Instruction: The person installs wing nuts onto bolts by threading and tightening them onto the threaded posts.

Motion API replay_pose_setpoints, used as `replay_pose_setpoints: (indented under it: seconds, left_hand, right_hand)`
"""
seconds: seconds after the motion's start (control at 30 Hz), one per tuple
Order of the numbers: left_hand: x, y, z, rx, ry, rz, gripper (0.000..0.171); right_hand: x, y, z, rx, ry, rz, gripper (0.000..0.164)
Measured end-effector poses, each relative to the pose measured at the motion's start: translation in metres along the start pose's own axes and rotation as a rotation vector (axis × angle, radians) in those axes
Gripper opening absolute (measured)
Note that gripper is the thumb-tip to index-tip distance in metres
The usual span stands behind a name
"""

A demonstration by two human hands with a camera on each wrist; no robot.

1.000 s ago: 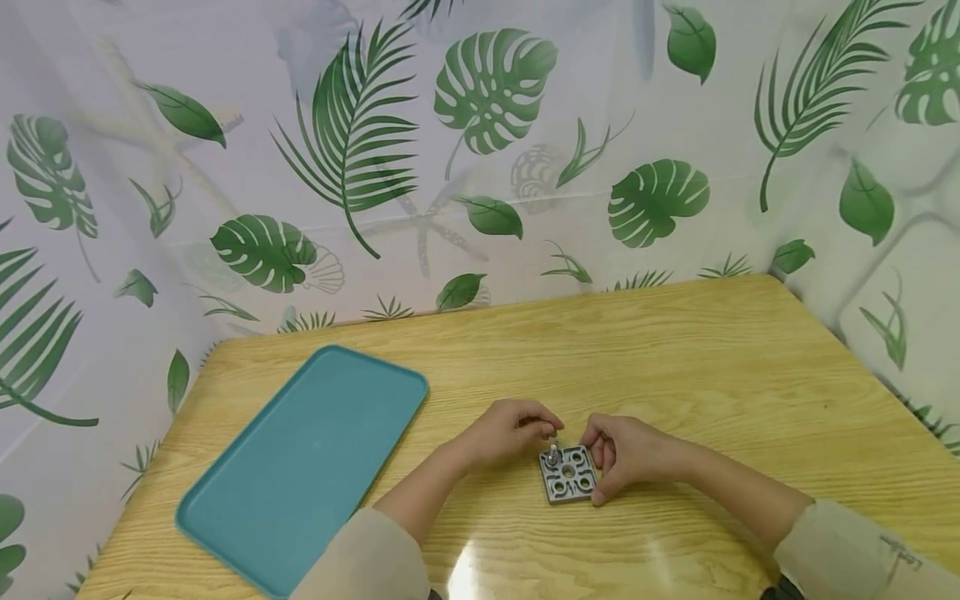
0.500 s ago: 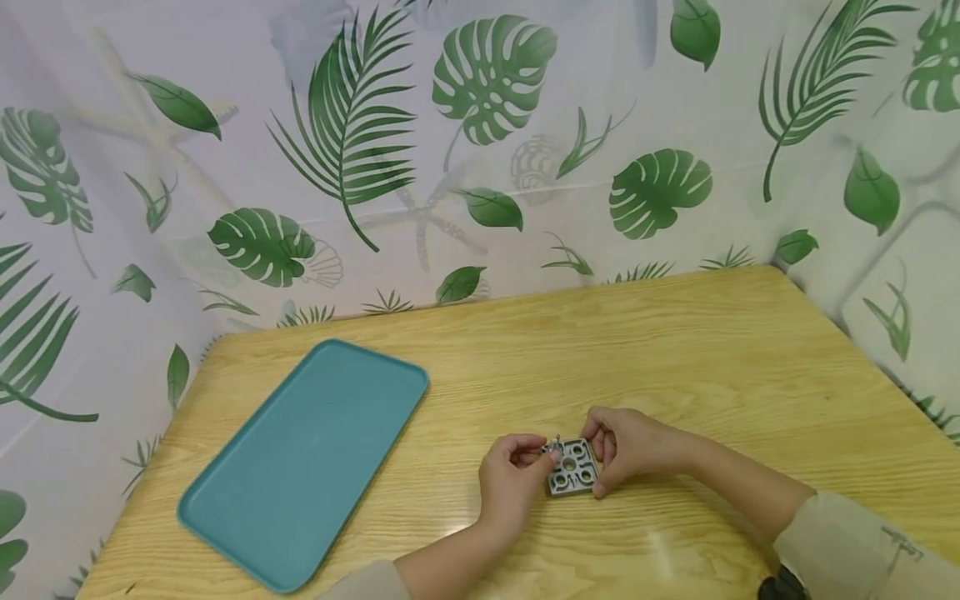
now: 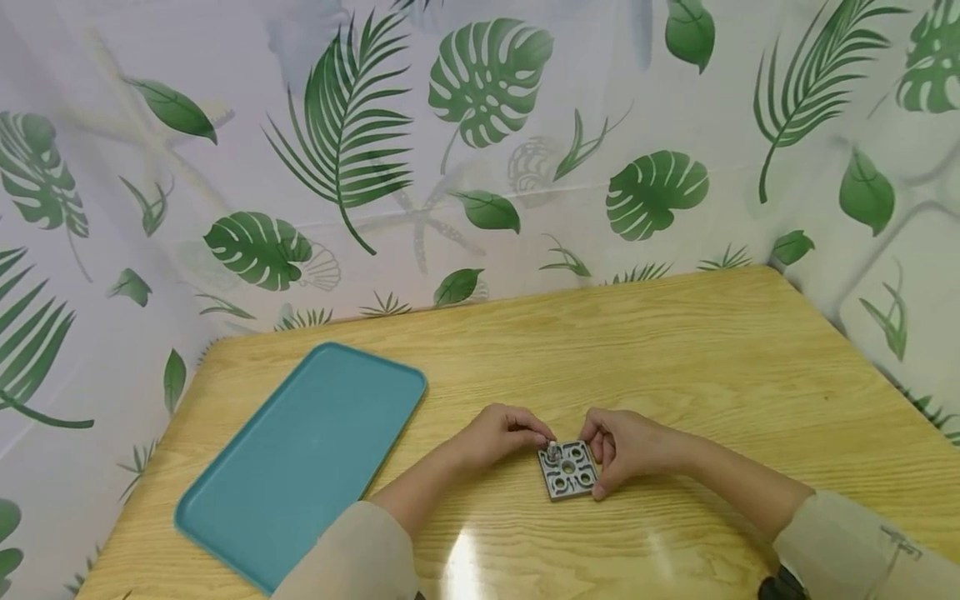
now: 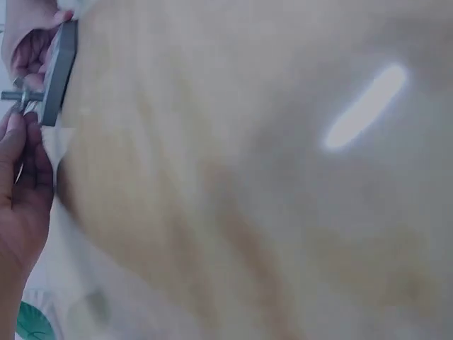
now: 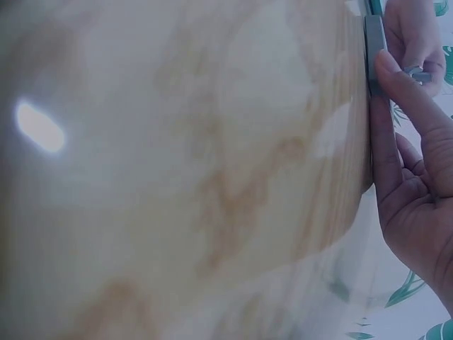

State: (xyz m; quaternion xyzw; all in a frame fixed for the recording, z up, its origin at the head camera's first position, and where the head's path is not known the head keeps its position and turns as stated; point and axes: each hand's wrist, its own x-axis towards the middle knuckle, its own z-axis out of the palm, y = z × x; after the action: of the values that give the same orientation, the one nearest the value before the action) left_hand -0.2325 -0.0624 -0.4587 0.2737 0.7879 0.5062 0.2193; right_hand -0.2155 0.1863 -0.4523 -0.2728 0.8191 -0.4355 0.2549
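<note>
A square grey metal plate (image 3: 568, 472) with several round holes lies on the table in the head view. From its far left corner a threaded bolt (image 4: 13, 95) stands up, with what looks like a wing nut (image 3: 554, 454) on it. My left hand (image 3: 495, 437) pinches at this nut from the left, thumb and fingertips close together; in the left wrist view its fingers (image 4: 15, 134) partly cover it. My right hand (image 3: 630, 450) grips the plate by its right side, thumb at the near corner and fingers at the far one. The right wrist view shows the thumb (image 5: 389, 64) against the plate's edge.
A teal rectangular tray (image 3: 315, 450) lies on the left of the wooden table (image 3: 637, 350). A leaf-printed cloth (image 3: 480, 167) hangs behind the table and along its sides.
My left hand turned in to the near side of the bolt, fingers over the nut, then swung back to the far left. The right hand keeps its grip on the plate.
</note>
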Motion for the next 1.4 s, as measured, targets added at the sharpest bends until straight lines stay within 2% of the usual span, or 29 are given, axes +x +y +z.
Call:
replay_pose_setpoints:
  seconds: [0.07,0.13,0.23,0.3,0.33,0.4,0.53,0.63,0.73,0.87,0.97,1.07,1.2,1.3,1.4]
  left_hand:
    - [0.007,0.003,-0.008,0.053,-0.089,0.024,0.017]
    - [0.012,0.007,-0.010,0.092,-0.142,0.045,0.016]
    - [0.017,0.008,-0.010,0.123,-0.174,0.077,0.016]
    - [0.016,0.007,-0.009,0.107,-0.154,0.065,0.017]
    - [0.015,0.005,-0.008,0.098,-0.125,0.057,0.017]
    - [0.009,0.002,-0.005,0.059,-0.023,0.031,0.019]
    - [-0.009,0.001,0.009,-0.018,0.269,-0.019,0.023]
    - [-0.023,0.004,0.025,-0.075,0.424,-0.024,0.024]
    - [-0.032,0.005,0.040,-0.117,0.495,-0.008,0.024]
    - [-0.035,0.004,0.053,-0.075,0.524,0.020,0.016]
    - [-0.035,0.003,0.053,-0.021,0.512,0.038,0.011]
    - [-0.032,-0.001,0.046,0.027,0.465,0.066,0.012]
    - [-0.021,-0.004,0.032,0.057,0.332,0.095,0.015]
    - [-0.012,-0.005,0.022,0.043,0.219,0.071,0.016]
    - [-0.006,-0.005,0.015,0.018,0.139,0.035,0.016]
  right_hand:
    - [0.000,-0.001,0.000,0.000,-0.002,0.003,0.056]
    - [-0.001,-0.002,0.000,-0.001,-0.003,0.004,0.056]
    - [0.000,-0.003,0.000,-0.004,-0.002,0.001,0.056]
    - [0.000,-0.002,0.001,-0.001,-0.002,-0.004,0.056]
    - [0.001,-0.002,0.001,0.000,-0.001,-0.007,0.056]
    - [0.001,-0.002,0.002,0.007,0.001,-0.016,0.055]
    - [0.001,-0.002,0.004,0.012,0.003,-0.015,0.055]
    - [0.001,-0.002,0.004,0.011,0.008,0.000,0.055]
    - [-0.001,-0.004,0.003,0.008,0.014,0.004,0.055]
    - [-0.002,-0.004,0.002,0.016,0.015,-0.005,0.055]
    - [-0.002,-0.004,0.002,0.028,0.015,-0.011,0.055]
    - [-0.001,-0.003,0.003,0.031,0.016,-0.018,0.055]
    - [0.000,0.000,0.002,0.016,0.013,-0.008,0.055]
    - [0.001,0.000,0.002,0.001,0.012,0.007,0.056]
    - [0.001,0.001,0.002,-0.008,0.011,0.012,0.056]
